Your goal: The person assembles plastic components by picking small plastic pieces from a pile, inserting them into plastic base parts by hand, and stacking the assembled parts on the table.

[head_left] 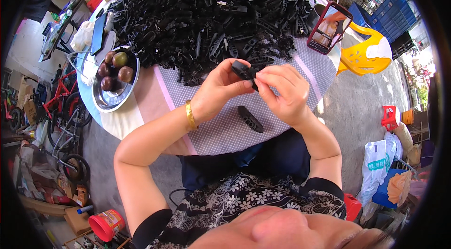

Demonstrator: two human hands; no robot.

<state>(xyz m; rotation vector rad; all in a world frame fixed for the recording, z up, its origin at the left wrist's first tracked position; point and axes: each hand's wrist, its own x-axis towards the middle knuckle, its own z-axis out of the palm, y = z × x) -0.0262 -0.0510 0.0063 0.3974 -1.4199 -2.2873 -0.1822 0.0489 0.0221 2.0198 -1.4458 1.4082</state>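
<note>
Over the near part of a round table, both my hands meet at a small black plastic part (240, 69). My left hand (221, 84), with a gold bracelet at its wrist, grips the part between thumb and fingers. My right hand (285, 91) pinches its right end, where smaller black bits show; their exact shape is hidden by the fingers. Below my hands a separate long black plastic piece with slots (250, 119) lies on the dotted tablecloth (213, 132). Just beyond my hands spreads a large heap of black plastic parts (202, 19).
On the left of the table are a metal dish (112, 103) with several round dark fruits (119, 59) and a blue phone-like slab (98, 33). A phone (330, 28) with a lit screen stands at the right, near a yellow plastic chair (364, 56). Bicycles (66, 122) stand at far left.
</note>
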